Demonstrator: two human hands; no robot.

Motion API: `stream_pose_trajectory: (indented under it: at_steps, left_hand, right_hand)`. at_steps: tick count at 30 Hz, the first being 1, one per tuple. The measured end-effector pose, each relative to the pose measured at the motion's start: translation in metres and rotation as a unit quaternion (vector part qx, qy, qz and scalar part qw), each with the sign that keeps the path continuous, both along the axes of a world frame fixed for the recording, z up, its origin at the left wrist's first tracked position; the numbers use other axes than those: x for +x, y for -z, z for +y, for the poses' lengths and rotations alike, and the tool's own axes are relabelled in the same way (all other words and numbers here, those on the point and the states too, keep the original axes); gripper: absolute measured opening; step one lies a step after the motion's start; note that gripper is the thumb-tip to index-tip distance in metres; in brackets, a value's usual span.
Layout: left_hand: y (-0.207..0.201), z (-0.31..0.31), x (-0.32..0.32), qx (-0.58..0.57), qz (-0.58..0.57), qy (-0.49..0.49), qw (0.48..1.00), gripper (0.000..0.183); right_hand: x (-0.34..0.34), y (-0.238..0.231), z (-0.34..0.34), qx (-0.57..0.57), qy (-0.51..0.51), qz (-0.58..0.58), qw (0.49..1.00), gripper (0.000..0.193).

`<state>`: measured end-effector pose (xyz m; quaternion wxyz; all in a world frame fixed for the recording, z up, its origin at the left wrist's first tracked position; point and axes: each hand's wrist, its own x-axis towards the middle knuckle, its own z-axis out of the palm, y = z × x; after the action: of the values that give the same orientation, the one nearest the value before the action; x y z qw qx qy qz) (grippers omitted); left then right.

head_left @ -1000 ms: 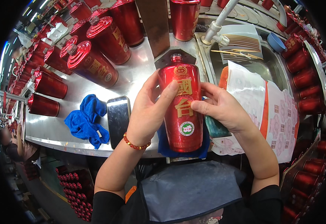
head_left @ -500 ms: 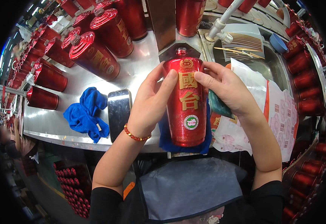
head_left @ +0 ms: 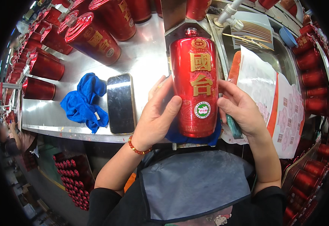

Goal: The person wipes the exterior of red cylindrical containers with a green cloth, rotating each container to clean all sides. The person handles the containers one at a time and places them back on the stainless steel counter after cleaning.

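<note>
A red bottle point(head_left: 184, 94) with raised gold characters and a round green-and-white sticker faces me, its neck pointing away. The fingers of my left hand point(head_left: 157, 118) curve around its left side, thumb along the front edge. At the opposite side, my right hand point(head_left: 243, 111) touches the bottle with thumb and fingertips. A smooth dark-green piece point(head_left: 233, 127) is tucked in that same hand; its kind is hard to make out. Under the bottle's base lies a folded blue cloth point(head_left: 176, 138).
Left of my hands, a phone point(head_left: 120, 105) and a crumpled blue cloth point(head_left: 83, 101) lie on the metal table point(head_left: 47, 120). Several red bottles point(head_left: 93, 39) stand beyond. Printed sheets point(head_left: 285, 128) lie at the right beside a sink point(head_left: 281, 56) with a metal pipe point(head_left: 227, 15).
Both hands have slid down the bottle toward its base, from the shoulder to its middle. The view has shifted slightly, and more of the phone shows.
</note>
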<state>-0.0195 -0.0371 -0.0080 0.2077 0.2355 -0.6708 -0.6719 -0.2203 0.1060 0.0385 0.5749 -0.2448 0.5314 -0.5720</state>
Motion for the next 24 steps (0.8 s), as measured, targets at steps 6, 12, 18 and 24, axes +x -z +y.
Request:
stream_pose_trajectory:
  at_steps: [6, 12, 18, 24]
  left_hand:
    - [0.006, -0.002, 0.001, 0.054, -0.003, 0.001, 0.999, 0.057]
    - [0.007, -0.003, 0.004, 0.057, -0.002, 0.012, 0.998, 0.066]
    - [0.009, -0.004, 0.006, 0.063, 0.002, 0.022, 0.998, 0.074]
    - [0.004, -0.005, 0.003, 0.096, 0.025, 0.044, 0.994, 0.07]
  right_hand:
    - [0.003, 0.006, -0.001, -0.026, 0.017, 0.01, 0.999, 0.058]
    - [-0.016, 0.009, 0.01, 0.026, -0.02, -0.034, 0.999, 0.055]
    - [0.0, 0.007, -0.003, 0.007, 0.024, 0.01, 1.0, 0.053]
    - [-0.007, 0.01, -0.006, -0.012, 0.023, -0.025, 0.999, 0.051]
